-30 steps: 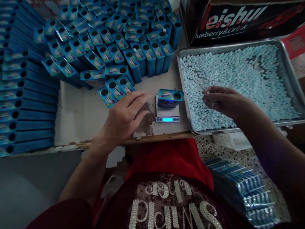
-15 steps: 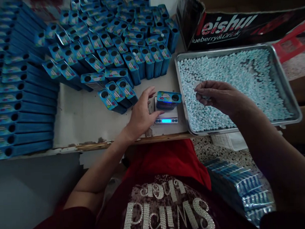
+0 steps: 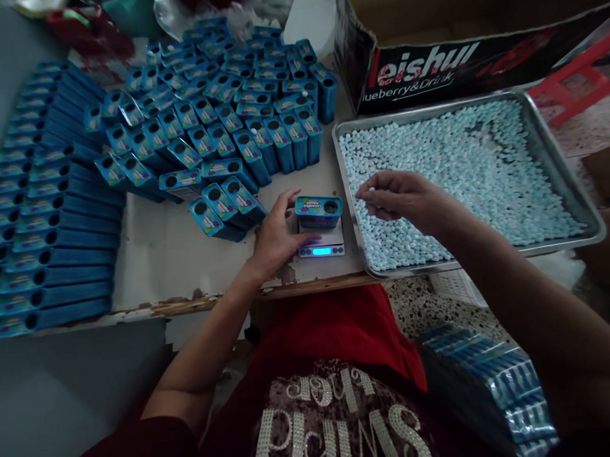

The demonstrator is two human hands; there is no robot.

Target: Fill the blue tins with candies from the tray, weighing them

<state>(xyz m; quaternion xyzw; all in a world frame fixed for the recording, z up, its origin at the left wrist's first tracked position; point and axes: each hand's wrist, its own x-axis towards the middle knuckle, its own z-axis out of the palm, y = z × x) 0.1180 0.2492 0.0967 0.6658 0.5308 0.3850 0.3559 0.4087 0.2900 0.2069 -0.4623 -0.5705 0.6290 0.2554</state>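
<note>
A blue box (image 3: pixel 318 212) with a round hole in its top stands on a small scale (image 3: pixel 322 250) with a lit display. My left hand (image 3: pixel 280 236) is open at the left of the box, thumb and fingers apart, the thumb over the scale's front. Above the left part of a metal tray (image 3: pixel 602 231) of pale blue and white candies (image 3: pixel 463 176) is my right hand (image 3: pixel 398 195). Its fingertips are pinched together around something small, perhaps a candy; the rest of what it may hold is hidden.
Many blue boxes (image 3: pixel 276 136) with holed tops stand behind and left of the scale. More form rows (image 3: pixel 70 257) at the far left. A black printed carton (image 3: pixel 429 71) is behind the tray. Wrapped blue packs (image 3: pixel 490 375) lie below at the right.
The view has shifted, so the tabletop appears lower and further left. My right hand has moved left over the tray, nearer its left rim. My left hand remains beside the box.
</note>
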